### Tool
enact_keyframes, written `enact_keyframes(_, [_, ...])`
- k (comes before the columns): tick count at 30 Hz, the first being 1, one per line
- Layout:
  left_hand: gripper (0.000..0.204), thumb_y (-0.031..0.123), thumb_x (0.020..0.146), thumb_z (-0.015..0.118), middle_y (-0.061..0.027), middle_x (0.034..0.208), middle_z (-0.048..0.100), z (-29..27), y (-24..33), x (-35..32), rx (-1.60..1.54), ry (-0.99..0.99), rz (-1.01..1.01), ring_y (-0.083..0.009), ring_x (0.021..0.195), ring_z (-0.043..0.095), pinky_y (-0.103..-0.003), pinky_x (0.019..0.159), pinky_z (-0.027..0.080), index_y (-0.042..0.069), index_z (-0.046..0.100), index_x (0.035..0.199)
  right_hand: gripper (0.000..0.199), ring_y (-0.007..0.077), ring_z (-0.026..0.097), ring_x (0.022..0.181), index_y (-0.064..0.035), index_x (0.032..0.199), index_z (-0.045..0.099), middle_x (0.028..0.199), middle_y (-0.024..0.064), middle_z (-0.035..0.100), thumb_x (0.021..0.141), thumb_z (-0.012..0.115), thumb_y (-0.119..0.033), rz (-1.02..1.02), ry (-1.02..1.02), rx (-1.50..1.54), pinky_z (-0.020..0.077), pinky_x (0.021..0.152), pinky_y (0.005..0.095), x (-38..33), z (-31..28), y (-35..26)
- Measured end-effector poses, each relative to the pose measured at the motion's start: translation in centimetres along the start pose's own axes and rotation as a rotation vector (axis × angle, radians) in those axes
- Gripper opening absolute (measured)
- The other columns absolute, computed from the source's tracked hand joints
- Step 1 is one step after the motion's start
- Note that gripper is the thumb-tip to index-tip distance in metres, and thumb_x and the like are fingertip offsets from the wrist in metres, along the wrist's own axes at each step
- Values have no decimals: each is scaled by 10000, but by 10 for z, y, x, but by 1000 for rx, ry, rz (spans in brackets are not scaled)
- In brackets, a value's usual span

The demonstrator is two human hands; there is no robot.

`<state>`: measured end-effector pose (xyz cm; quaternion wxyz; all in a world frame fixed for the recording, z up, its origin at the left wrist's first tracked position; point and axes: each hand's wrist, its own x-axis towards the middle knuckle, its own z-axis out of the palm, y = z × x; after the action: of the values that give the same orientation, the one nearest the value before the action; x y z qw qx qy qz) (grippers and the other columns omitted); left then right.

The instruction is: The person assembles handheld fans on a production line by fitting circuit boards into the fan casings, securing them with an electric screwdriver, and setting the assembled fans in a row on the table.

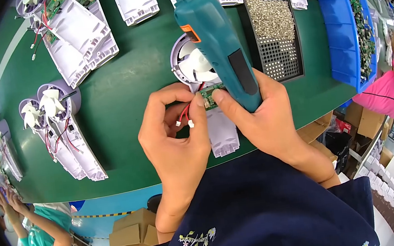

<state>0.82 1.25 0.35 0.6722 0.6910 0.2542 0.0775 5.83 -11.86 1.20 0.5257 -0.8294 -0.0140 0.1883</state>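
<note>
My left hand [173, 126] pinches the left end of a small green circuit board [209, 97]. Red and black wires with white plugs [190, 123] hang from it by the fingers. My right hand [267, 114] is closed around the lower end of a teal electric screwdriver [214, 42], its thumb pressing on the board's right end. The screwdriver slants up and away to the left; its fingers' grip behind is hidden. Beneath lies a pale lilac fan housing [222, 132] with a white fan blade [197, 63] at its round far end, partly covered by the hands and tool.
A black tray of small metal screws [270, 20] lies right of the screwdriver. Beyond is a blue bin [340, 26] of circuit boards. More housings [84, 149] lie left and along the back of the green table [130, 62]. Co-workers [48, 234] are at both sides.
</note>
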Motion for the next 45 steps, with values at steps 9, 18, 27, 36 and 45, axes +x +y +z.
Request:
enact_keyframes(9, [212, -33, 855, 679, -96, 1044, 648, -7, -1, 0, 135, -153, 98, -114, 839, 625, -219, 675, 516, 8, 686, 1063, 211, 239, 653, 571, 28, 879, 593, 663, 157, 633, 835, 719, -135, 3, 6, 84, 488, 544, 338, 0, -2, 2])
enact_keyframes(18, [272, -99, 810, 714, -113, 1071, 649, -11, -14, -5, 41, -165, 67, -101, 861, 621, -210, 699, 518, -40, 691, 1074, 385, 130, 627, 656, 38, 1074, 625, 839, 85, 684, 902, 683, -301, 31, 8, 375, 515, 606, 278, -31, -49, -9])
enact_keyframes(27, [256, -62, 813, 729, -76, 1040, 662, 21, -6, -4, 71, -192, 64, -69, 836, 611, -189, 705, 512, -15, 709, 1064, 792, 180, 478, 627, -122, 1283, 475, 862, 43, 510, 845, 460, -782, -974, -315, 667, 397, 559, 326, 33, -122, 11])
enact_keyframes(36, [272, -99, 808, 711, -103, 1064, 664, 30, -9, -6, 34, -178, 71, -109, 884, 642, -216, 721, 546, -22, 703, 1068, 825, 187, 446, 657, -98, 1283, 476, 864, 59, 486, 844, 433, -795, -974, -361, 793, 351, 588, 332, 46, -106, 33])
enact_keyframes(45, [276, -98, 808, 713, -107, 1072, 662, 30, -8, -6, 23, -176, 53, -114, 897, 643, -224, 745, 547, -31, 700, 1075, 928, 185, 445, 628, -99, 1248, 474, 841, 59, 475, 762, 397, -887, -952, -299, 781, 379, 531, 323, 51, -99, 36])
